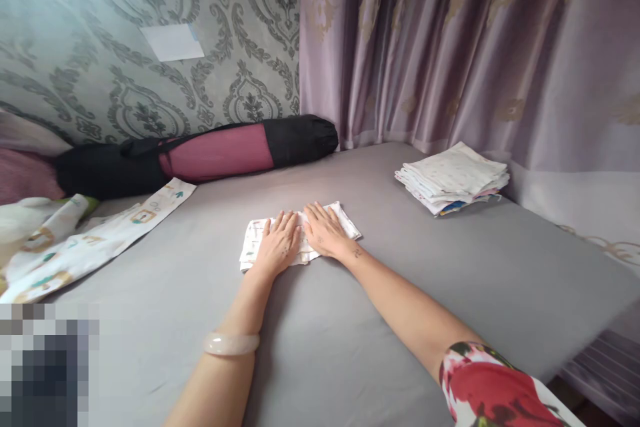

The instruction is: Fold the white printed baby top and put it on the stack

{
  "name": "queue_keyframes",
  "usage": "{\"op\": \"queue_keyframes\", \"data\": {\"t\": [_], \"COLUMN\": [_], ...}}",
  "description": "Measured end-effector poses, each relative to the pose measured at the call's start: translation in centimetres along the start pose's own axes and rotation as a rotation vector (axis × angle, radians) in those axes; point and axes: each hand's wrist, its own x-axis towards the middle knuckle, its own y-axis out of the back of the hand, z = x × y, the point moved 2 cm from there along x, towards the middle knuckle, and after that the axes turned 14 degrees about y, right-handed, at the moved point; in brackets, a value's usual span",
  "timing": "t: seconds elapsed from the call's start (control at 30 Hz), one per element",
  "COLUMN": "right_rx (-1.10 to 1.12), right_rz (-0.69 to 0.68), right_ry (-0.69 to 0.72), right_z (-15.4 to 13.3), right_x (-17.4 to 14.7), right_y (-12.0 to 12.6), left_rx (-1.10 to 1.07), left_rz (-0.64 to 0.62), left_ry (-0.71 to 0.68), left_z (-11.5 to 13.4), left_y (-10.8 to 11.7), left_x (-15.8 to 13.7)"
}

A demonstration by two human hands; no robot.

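A folded white cloth (pixel 253 233) with a small print lies on the grey bed sheet, in the middle of the head view. My left hand (pixel 278 245) rests flat on its left part, fingers stretched out and pointing away from me. Beside it my right hand (pixel 325 230) presses flat on the right part, fingers also extended. The hands almost touch each other at the thumbs. Beneath them, the middle of the cloth is partly hidden. Neither hand grasps anything.
A stack of folded cloths (pixel 455 177) sits at the right near the curtain (pixel 425 40). Along the wall lies a long black and maroon bag (pixel 220 153). A printed white cloth (pixel 115 227) is spread at the left on the grey sheet (pixel 200 307).
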Motion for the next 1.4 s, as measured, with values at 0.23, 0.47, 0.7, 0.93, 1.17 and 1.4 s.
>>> {"op": "queue_keyframes", "data": {"t": [0.23,0.47,0.7,0.93,1.17,1.4], "right_rx": [0.045,0.011,-0.002,-0.018,0.018,-0.018], "right_rz": [-0.027,-0.017,-0.001,-0.019,-0.048,-0.031], "right_ry": [0.105,0.120,0.069,0.052,0.048,-0.034], "right_z": [-0.4,-0.2,-1.9,-2.7,-2.2,-0.9], "right_x": [0.6,0.5,0.8,0.8,0.8,-0.2], "right_y": [-0.9,-0.9,-0.8,-1.2,-1.1,-0.1], "left_rx": [-0.065,-0.086,0.017,0.042,0.065,0.124], "left_rz": [-0.070,-0.048,0.132,-0.001,0.051,0.201], "left_ry": [0.042,0.058,0.138,0.157,0.170,0.208], "left_z": [0.2,0.4,-0.5,-0.7,-0.7,-0.9], "left_y": [-0.3,0.3,1.0,0.4,0.7,0.6], "left_x": [0.5,0.1,-0.7,-0.7,-0.9,-1.1]}}
